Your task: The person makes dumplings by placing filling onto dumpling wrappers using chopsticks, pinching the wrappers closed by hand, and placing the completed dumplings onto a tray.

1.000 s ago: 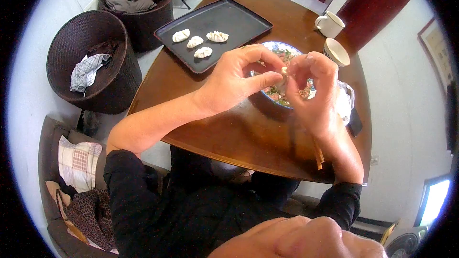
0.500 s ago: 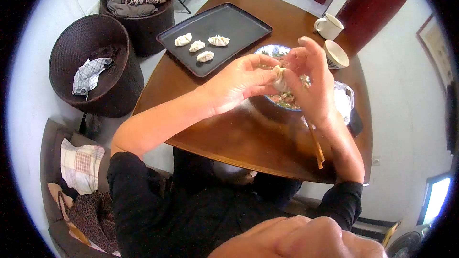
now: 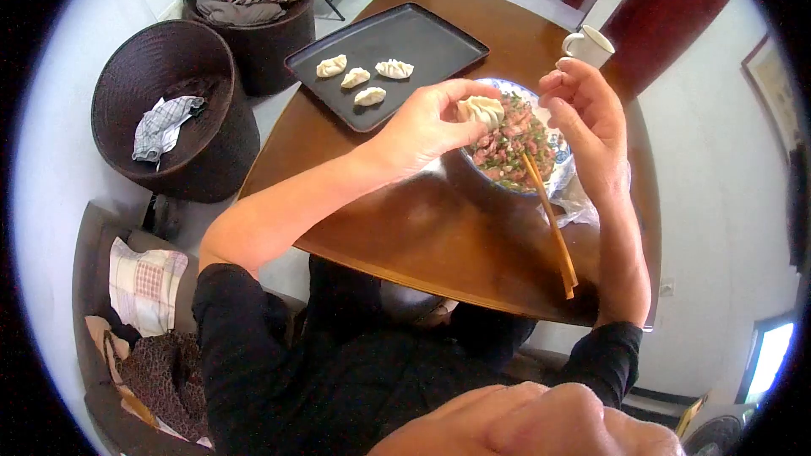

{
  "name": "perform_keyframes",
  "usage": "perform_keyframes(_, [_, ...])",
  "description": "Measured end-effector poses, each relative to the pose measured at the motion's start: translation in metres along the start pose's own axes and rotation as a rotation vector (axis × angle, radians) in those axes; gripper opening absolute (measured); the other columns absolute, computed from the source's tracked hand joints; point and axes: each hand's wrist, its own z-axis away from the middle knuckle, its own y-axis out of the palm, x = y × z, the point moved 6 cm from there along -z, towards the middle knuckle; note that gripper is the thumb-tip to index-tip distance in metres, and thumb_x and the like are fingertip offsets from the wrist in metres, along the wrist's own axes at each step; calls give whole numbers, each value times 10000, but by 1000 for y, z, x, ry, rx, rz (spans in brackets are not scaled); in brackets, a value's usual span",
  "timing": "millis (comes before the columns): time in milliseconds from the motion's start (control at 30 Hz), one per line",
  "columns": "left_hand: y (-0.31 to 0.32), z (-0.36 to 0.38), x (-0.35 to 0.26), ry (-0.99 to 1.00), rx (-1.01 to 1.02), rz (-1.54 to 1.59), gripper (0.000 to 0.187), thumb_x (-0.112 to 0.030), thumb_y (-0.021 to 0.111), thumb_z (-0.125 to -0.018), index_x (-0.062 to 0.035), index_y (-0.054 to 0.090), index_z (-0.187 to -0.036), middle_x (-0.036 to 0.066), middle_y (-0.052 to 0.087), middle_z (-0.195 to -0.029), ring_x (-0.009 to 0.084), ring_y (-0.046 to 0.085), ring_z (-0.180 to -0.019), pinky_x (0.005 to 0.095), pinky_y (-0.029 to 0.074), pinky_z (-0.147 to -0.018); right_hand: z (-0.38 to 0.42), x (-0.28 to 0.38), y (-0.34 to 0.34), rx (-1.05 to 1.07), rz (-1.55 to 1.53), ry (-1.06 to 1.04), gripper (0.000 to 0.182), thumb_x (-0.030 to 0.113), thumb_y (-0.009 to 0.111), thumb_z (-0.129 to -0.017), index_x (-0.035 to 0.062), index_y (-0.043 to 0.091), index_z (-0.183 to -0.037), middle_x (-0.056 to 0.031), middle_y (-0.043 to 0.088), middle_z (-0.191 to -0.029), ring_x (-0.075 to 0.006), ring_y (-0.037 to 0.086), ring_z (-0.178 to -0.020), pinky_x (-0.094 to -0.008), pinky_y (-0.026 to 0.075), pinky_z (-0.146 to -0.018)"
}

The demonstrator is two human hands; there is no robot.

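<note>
Between the thumb and fingers of my left hand is a pale pleated dumpling, held over the left side of a patterned bowl of pink and green filling. My right hand is raised at the bowl's right side, fingers apart and curved, with nothing in it. Wooden chopsticks lean on the bowl's near rim and reach down the table. Several dumplings lie on the left part of a black tray beyond my left hand.
A white mug stands at the back right of the brown table. Crumpled clear plastic lies right of the bowl, near my right wrist. Two dark woven baskets with cloths stand left of the table.
My right hand has let go of the dumpling and moved right and away. My left hand, still holding the dumpling, has shifted slightly left, uncovering the bowl's filling.
</note>
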Motion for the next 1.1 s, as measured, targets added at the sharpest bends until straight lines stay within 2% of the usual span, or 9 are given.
perform_keyframes(67, [-9,-7,0,49,-27,-146,392,-38,618,-886,10,526,-1264,80,625,-1109,126,593,-1023,263,486,-898,1,1,-8,-40,64,-15,325,-6,562,-875,3,527,-1199,-72,589,-1047,-105,562,-930,-243,478,-784])
perform_keyframes(167, [-36,-25,-23,319,-186,-862,338,-127,653,-859,-32,611,-1181,71,655,-1071,140,608,-962,276,500,-855,8,4,-30,-108,49,2,268,13,572,-881,2,573,-1148,-59,607,-1041,-108,577,-901,-244,476,-769])
perform_keyframes(233, [-69,-48,-27,344,-249,-1051,297,-150,664,-830,-66,648,-1114,86,671,-1007,131,618,-896,281,502,-783,17,-4,-45,-120,70,48,252,23,571,-882,0,579,-1133,-56,609,-1043,-109,575,-904,-240,470,-750])
perform_keyframes(300, [-111,-72,-29,247,-286,-1179,284,-160,653,-794,-67,648,-1062,96,678,-953,168,639,-864,304,501,-782,27,-12,-61,-85,222,43,217,26,546,-890,2,591,-1101,-50,602,-1036,-113,573,-914,-247,469,-738])
perform_keyframes(467, [-189,-106,-1,-55,-323,-1428,303,-199,666,-747,-102,643,-1033,142,674,-964,292,650,-916,388,500,-797,60,-31,-78,-160,124,95,187,3,523,-890,11,606,-1057,-60,595,-1046,-116,576,-926,-243,471,-721])
perform_keyframes(667, [-200,-98,13,-135,-314,-1533,300,-240,701,-741,-103,640,-1000,137,680,-952,307,645,-937,405,497,-798,73,-17,-84,-233,117,-19,186,-35,492,-882,5,613,-1017,-87,587,-1076,-136,588,-926,-240,476,-685])
perform_keyframes(867, [-219,-96,20,-241,-139,-1485,337,-247,707,-741,-86,646,-1030,134,685,-996,248,659,-928,371,510,-802,72,-20,-97,-265,172,-37,187,-29,484,-882,7,619,-1007,-91,590,-1055,-141,580,-914,-246,463,-690])
perform_keyframes(1000, [-205,-96,-33,-45,-347,-1374,363,-223,649,-800,-12,642,-1096,122,692,-971,216,654,-928,335,507,-818,70,-21,-103,-241,147,22,179,-14,494,-888,6,622,-1012,-69,603,-1015,-124,572,-892,-243,461,-688])
perform_keyframes(1100, [-175,-87,-63,150,-334,-1288,308,-199,608,-833,-20,650,-1080,97,690,-960,183,643,-882,316,502,-791,73,-24,-104,-223,174,-2,175,-3,497,-894,9,622,-1016,-49,606,-1002,-115,575,-897,-239,462,-691])
